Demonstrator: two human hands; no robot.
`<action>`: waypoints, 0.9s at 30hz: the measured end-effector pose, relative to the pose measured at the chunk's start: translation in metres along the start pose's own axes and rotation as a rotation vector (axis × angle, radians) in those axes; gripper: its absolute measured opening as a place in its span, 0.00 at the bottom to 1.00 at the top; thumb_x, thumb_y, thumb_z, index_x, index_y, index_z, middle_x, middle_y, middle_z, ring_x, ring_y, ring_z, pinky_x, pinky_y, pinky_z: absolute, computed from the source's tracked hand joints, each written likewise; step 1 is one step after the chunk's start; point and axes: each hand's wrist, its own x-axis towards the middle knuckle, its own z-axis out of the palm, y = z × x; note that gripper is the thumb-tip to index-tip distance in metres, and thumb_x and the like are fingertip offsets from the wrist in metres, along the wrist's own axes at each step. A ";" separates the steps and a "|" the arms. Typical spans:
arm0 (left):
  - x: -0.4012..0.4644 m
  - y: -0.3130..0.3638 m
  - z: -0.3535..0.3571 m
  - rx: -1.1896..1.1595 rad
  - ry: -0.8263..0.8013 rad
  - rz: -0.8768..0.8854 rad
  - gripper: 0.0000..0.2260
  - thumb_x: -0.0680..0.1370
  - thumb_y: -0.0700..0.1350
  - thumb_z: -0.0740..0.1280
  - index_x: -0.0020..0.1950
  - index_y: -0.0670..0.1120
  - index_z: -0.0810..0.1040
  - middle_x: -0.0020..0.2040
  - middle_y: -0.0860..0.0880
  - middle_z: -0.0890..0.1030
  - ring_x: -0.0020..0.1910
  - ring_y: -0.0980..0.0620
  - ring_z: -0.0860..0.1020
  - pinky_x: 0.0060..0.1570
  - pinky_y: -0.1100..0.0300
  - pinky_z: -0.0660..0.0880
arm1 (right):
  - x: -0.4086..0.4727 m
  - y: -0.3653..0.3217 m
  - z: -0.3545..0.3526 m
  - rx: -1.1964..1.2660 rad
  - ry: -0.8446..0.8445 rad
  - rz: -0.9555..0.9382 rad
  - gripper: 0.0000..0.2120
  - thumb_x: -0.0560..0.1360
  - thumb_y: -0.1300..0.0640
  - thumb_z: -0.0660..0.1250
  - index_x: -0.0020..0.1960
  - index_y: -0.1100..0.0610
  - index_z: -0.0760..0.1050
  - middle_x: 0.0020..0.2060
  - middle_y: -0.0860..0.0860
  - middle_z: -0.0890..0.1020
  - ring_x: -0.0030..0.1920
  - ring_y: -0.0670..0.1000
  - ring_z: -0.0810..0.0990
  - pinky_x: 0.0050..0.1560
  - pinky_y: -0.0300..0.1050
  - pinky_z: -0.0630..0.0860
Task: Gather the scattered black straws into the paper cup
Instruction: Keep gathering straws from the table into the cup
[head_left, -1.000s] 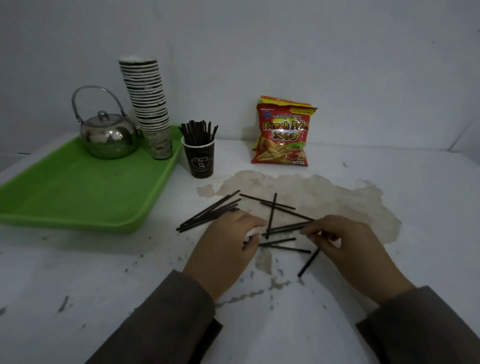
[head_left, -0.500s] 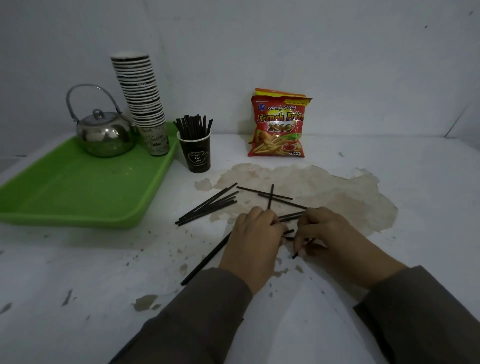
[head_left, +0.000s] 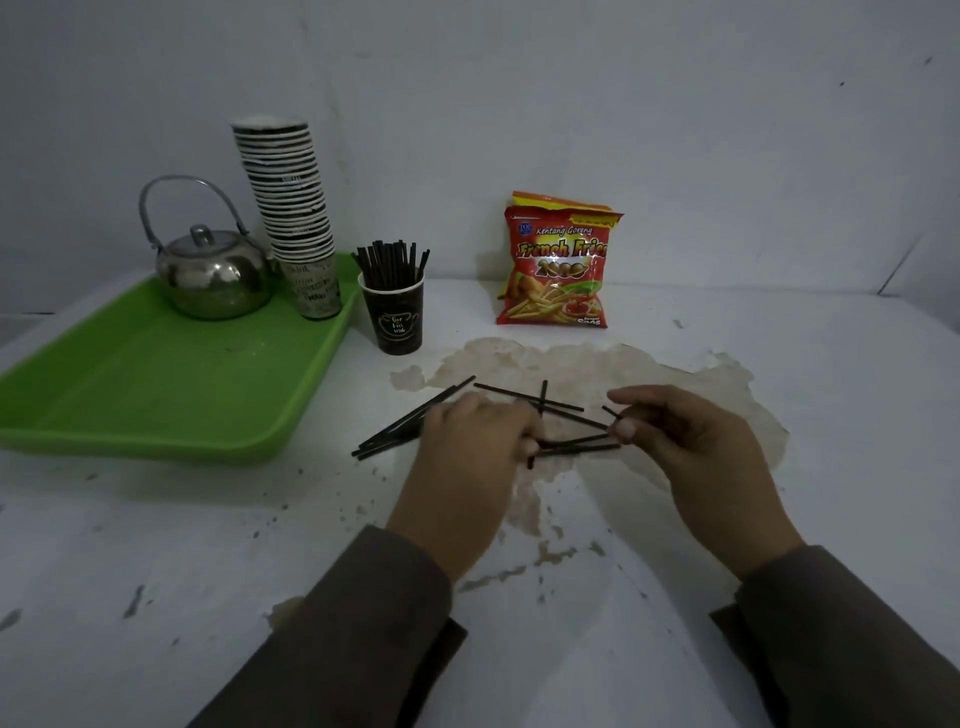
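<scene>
Black straws (head_left: 566, 447) are pinched by both the left hand (head_left: 470, 452) and right hand (head_left: 691, 447), in front of the paper cup (head_left: 393, 317). How many are held (fingers hide them) cannot be told.

Left hand (head_left: 467, 447) now gripping a bundle of straws (head_left: 571, 446) off the bench; right hand (head_left: 691, 447) raised, pinching one straw end; long straw near the wrist gone

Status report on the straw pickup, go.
Left hand gripping straws, right hand pinching one. Loose straws on table; paper cup upright beside the green tray. Path to cup unobstructed.
</scene>
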 end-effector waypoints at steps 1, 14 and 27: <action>0.000 -0.003 -0.011 -0.086 0.049 -0.021 0.07 0.78 0.43 0.61 0.49 0.54 0.75 0.39 0.62 0.71 0.46 0.59 0.69 0.48 0.63 0.61 | 0.000 0.000 0.004 -0.014 -0.029 0.003 0.13 0.72 0.62 0.68 0.45 0.43 0.77 0.41 0.40 0.81 0.44 0.35 0.78 0.45 0.23 0.71; 0.002 -0.043 -0.061 -0.990 0.263 -0.328 0.12 0.71 0.34 0.68 0.47 0.49 0.79 0.34 0.54 0.85 0.41 0.59 0.83 0.42 0.72 0.75 | -0.002 -0.012 0.084 -0.412 -0.694 -0.578 0.08 0.65 0.66 0.67 0.39 0.55 0.82 0.39 0.50 0.84 0.41 0.50 0.80 0.43 0.42 0.76; 0.004 -0.051 -0.059 -1.164 0.309 -0.406 0.08 0.73 0.33 0.66 0.47 0.44 0.79 0.40 0.48 0.83 0.38 0.56 0.82 0.43 0.64 0.80 | 0.000 -0.030 0.083 -0.416 -0.553 -0.420 0.08 0.76 0.64 0.58 0.45 0.52 0.72 0.44 0.50 0.78 0.44 0.48 0.74 0.46 0.41 0.71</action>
